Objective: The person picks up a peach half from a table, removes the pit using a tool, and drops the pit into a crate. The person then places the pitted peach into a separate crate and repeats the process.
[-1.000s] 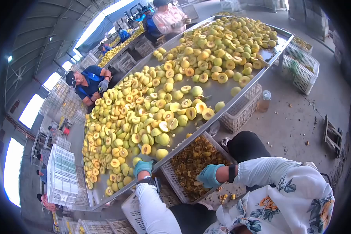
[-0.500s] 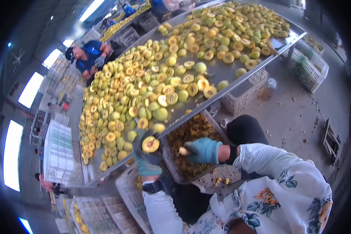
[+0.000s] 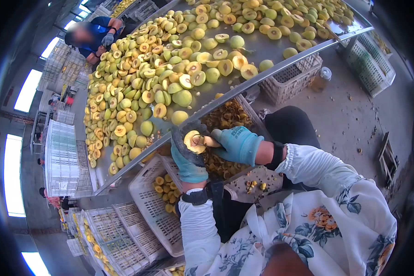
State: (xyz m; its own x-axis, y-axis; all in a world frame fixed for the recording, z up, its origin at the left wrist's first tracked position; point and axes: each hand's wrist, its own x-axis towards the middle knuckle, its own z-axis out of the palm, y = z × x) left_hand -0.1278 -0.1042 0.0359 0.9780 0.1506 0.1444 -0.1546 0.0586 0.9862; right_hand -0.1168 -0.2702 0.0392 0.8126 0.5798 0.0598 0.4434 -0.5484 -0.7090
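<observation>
- Left hand (image 3: 188, 161) is up in front of me, gloved, cupped round a half (image 3: 194, 141) – cut face up, just this side of the table (image 3: 267, 49) edge and over the scraps (image 3: 225, 118).
- The fingers wrap the rounded skin side from below, so the half sits in the palm like in a bowl.
- Right hand (image 3: 238, 145), gloved too, is closed on a small tool (image 3: 210, 141) whose tip meets the cut face. Most of the tool is hidden in the fist, so I can't tell its shape.
- I judge the half light and fairly firm, though the flesh should bruise if pinched. The cut face looks wet, so likely slippery against the glove.
- Best hold, to my eye, is the one it has now – skin side cradled, pressure spread over the palm, nothing pressing on the thin rim.
- The table is heaped with more fruit, whole and cut, touching one another.
- A crate (image 3: 154, 216) with a few yellow pieces stands below the left wrist.
- A co-worker (image 3: 94, 39) in blue sits at the far side, well apart from my hands.
</observation>
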